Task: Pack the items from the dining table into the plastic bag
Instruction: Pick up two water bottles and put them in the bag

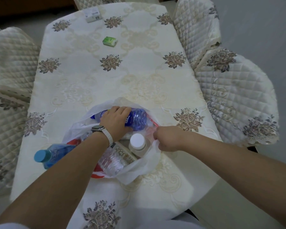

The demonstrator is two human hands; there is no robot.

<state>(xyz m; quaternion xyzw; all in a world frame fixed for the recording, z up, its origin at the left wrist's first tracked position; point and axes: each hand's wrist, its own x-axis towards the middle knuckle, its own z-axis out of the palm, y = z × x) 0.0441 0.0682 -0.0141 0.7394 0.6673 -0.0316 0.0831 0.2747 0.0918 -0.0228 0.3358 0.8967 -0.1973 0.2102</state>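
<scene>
A white plastic bag (139, 169) lies open on the near part of the table. My left hand (116, 123) grips a blue-tinted water bottle (137, 119) lying across the bag's far side. My right hand (167, 139) pinches the bag's right rim. Inside the bag I see a white-capped bottle (137, 142), a clear crumpled bottle (112, 162) and a remote control (122, 153). A blue bottle with a light blue cap (46, 156) lies at the bag's left edge. A green packet (109, 41) and a white box (92, 14) sit farther up the table.
The table (89, 76) has a cream floral cloth. Quilted chairs stand on the left (10, 60) and on the right (234, 90), with another at the far right (195, 25). The near table edge is close to my body.
</scene>
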